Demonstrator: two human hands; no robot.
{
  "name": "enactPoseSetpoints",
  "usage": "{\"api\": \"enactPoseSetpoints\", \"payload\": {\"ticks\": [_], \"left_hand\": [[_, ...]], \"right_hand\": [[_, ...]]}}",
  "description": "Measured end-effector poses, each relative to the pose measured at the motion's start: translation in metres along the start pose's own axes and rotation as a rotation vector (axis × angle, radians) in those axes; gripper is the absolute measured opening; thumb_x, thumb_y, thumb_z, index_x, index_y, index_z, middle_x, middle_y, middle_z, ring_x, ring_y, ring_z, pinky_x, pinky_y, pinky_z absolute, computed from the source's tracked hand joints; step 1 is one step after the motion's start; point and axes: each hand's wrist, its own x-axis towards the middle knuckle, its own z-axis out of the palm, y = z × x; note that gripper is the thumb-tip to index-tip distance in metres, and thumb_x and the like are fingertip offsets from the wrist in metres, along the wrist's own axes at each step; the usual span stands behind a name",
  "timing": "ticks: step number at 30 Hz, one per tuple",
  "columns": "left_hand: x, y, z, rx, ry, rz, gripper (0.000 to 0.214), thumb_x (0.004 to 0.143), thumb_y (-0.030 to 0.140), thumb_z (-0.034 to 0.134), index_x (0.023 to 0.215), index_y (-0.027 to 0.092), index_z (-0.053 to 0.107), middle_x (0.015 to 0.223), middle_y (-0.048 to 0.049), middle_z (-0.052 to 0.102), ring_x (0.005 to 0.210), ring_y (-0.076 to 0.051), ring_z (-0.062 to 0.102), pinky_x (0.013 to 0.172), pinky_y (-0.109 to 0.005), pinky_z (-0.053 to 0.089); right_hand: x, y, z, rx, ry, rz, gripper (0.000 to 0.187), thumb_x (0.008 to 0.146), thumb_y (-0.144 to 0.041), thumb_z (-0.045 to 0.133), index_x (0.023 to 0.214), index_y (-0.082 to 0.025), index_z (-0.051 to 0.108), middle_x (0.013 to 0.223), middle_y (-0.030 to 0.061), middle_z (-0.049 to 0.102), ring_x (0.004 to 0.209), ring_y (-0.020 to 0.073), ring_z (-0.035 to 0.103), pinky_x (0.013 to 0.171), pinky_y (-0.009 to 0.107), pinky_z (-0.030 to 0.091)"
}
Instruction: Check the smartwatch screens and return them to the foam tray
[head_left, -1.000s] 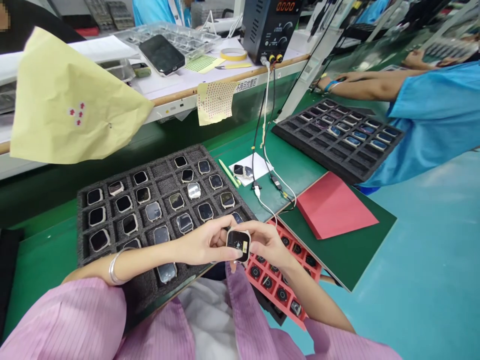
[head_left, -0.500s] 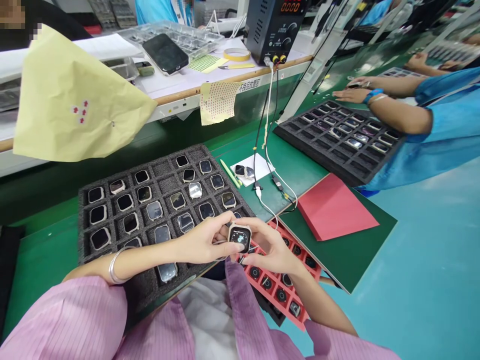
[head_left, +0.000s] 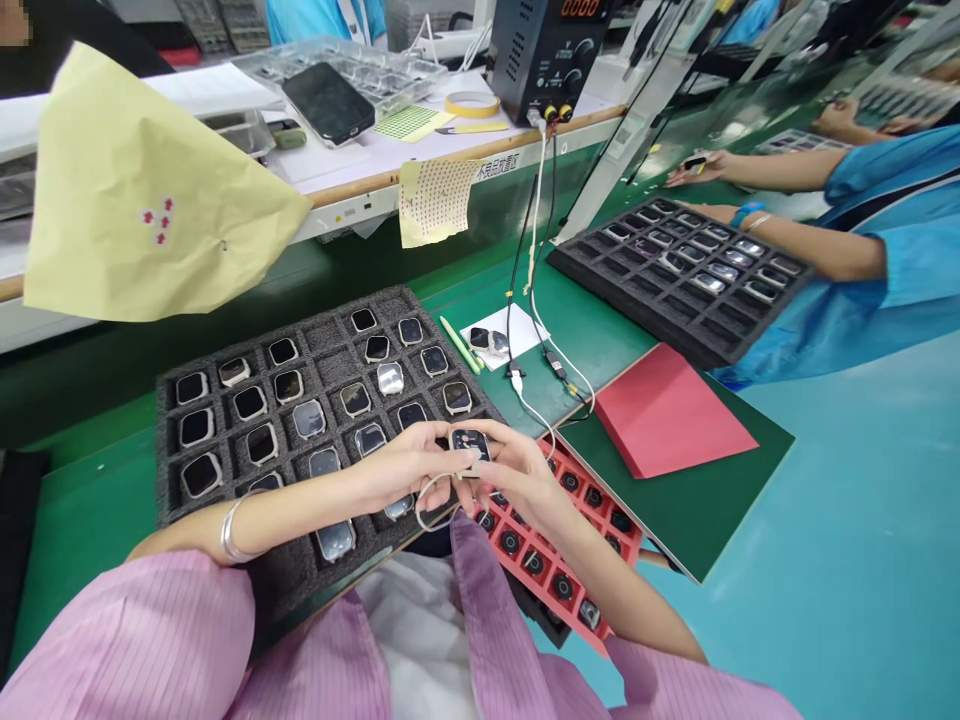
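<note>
Between both hands is a smartwatch point(head_left: 470, 446) with a lit dark screen and a pale case, without a strap. My left hand point(head_left: 420, 462) grips its left side, the thumb along the lower edge. On the other side my right hand point(head_left: 517, 460) is closed around the case, its thumb at the screen's lower corner. A thin white cable point(head_left: 424, 505) loops below my left fingers; where its end goes is hidden. Under my left forearm lies a dark grey foam tray point(head_left: 330, 350) with strapless watches in many of its compartments.
A red tray point(head_left: 551, 545) of round black pieces sits below my right arm. Rightward are a red folder point(head_left: 667, 410), cables point(head_left: 555, 365) and white paper point(head_left: 517, 330) with two watches. A co-worker point(head_left: 885, 230) handles a watch behind another foam tray point(head_left: 675, 270). A power supply point(head_left: 551, 60) stands on the shelf.
The watch has moved slightly up and left and tilted back, with my right thumb now at its screen. The white cable loop shows more. The co-worker's hands have shifted, one lifting a watch.
</note>
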Motion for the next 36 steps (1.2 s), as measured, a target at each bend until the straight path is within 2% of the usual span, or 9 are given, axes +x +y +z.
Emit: {"api": "enactPoseSetpoints", "payload": {"ticks": [6, 11, 16, 21, 23, 27, 31, 33, 36], "left_hand": [[-0.002, -0.001, -0.002, -0.066, 0.04, -0.033, 0.045, 0.082, 0.037, 0.068, 0.109, 0.012, 0.043, 0.064, -0.01, 0.07, 0.036, -0.009, 0.052, 0.032, -0.013, 0.034], [-0.007, 0.001, 0.004, 0.062, 0.002, 0.079, 0.038, 0.085, 0.04, 0.064, 0.103, 0.015, 0.042, 0.066, -0.008, 0.071, 0.036, -0.009, 0.053, 0.032, -0.013, 0.037], [-0.009, 0.001, 0.005, 0.174, -0.061, 0.153, 0.039, 0.084, 0.041, 0.065, 0.103, 0.018, 0.04, 0.066, -0.003, 0.069, 0.035, -0.008, 0.053, 0.032, -0.014, 0.039], [-0.013, 0.004, 0.009, 0.212, -0.07, 0.11, 0.044, 0.078, 0.033, 0.073, 0.103, 0.02, 0.039, 0.073, -0.0018, 0.068, 0.04, -0.008, 0.056, 0.036, -0.015, 0.044], [-0.016, 0.006, 0.011, 0.227, -0.064, 0.107, 0.046, 0.076, 0.03, 0.075, 0.105, 0.02, 0.04, 0.074, -0.0013, 0.068, 0.043, -0.008, 0.058, 0.038, -0.015, 0.046], [-0.018, 0.007, 0.013, 0.229, -0.066, 0.155, 0.041, 0.081, 0.03, 0.07, 0.106, 0.019, 0.039, 0.073, -0.0027, 0.068, 0.041, -0.008, 0.057, 0.035, -0.014, 0.042], [-0.02, 0.01, 0.012, 0.209, -0.09, 0.17, 0.038, 0.081, 0.027, 0.07, 0.103, 0.018, 0.04, 0.075, -0.0046, 0.07, 0.039, -0.007, 0.056, 0.033, -0.013, 0.04], [-0.021, 0.011, 0.013, 0.21, -0.091, 0.163, 0.038, 0.081, 0.026, 0.07, 0.103, 0.018, 0.04, 0.076, -0.0051, 0.07, 0.039, -0.007, 0.055, 0.032, -0.012, 0.04], [-0.023, 0.011, 0.014, 0.213, -0.087, 0.157, 0.038, 0.081, 0.027, 0.07, 0.103, 0.018, 0.041, 0.075, -0.0048, 0.069, 0.039, -0.007, 0.055, 0.033, -0.013, 0.041]], "right_hand": [[0.0, 0.002, 0.002, 0.048, 0.082, 0.049, 0.044, 0.082, -0.028, 0.069, 0.12, -0.011, 0.056, 0.073, 0.0056, 0.068, 0.051, 0.0151, 0.063, 0.042, 0.021, 0.044], [-0.005, -0.005, 0.006, -0.053, 0.032, -0.064, 0.042, 0.084, -0.026, 0.069, 0.122, -0.016, 0.054, 0.081, 0.0046, 0.067, 0.056, 0.0151, 0.064, 0.046, 0.022, 0.046], [-0.012, -0.011, 0.009, -0.14, -0.04, -0.159, 0.046, 0.088, -0.026, 0.066, 0.13, -0.02, 0.048, 0.088, 0.0052, 0.065, 0.062, 0.0176, 0.065, 0.057, 0.03, 0.053], [-0.018, -0.015, 0.006, -0.325, -0.004, -0.247, 0.046, 0.087, -0.027, 0.067, 0.13, -0.022, 0.05, 0.109, 0.0106, 0.064, 0.08, 0.0205, 0.065, 0.072, 0.034, 0.054], [-0.019, -0.015, 0.006, -0.351, 0.005, -0.266, 0.045, 0.087, -0.027, 0.068, 0.129, -0.023, 0.052, 0.11, 0.0101, 0.064, 0.084, 0.0211, 0.064, 0.075, 0.034, 0.054], [-0.019, -0.016, 0.004, -0.316, -0.005, -0.243, 0.046, 0.086, -0.028, 0.069, 0.129, -0.024, 0.052, 0.108, 0.0089, 0.063, 0.081, 0.0196, 0.063, 0.069, 0.031, 0.054], [-0.017, -0.016, 0.002, -0.197, -0.049, -0.184, 0.047, 0.09, -0.046, 0.061, 0.13, -0.023, 0.053, 0.121, 0.0122, 0.059, 0.074, 0.0182, 0.064, 0.058, 0.029, 0.055], [-0.015, -0.013, 0.0, -0.129, -0.046, -0.164, 0.045, 0.092, -0.048, 0.057, 0.129, -0.023, 0.054, 0.112, 0.0111, 0.062, 0.068, 0.0165, 0.064, 0.055, 0.028, 0.055], [-0.011, -0.003, -0.003, -0.066, -0.028, -0.159, 0.038, 0.09, -0.045, 0.061, 0.122, -0.023, 0.057, 0.088, 0.005, 0.066, 0.056, 0.0132, 0.062, 0.048, 0.024, 0.054]]}}
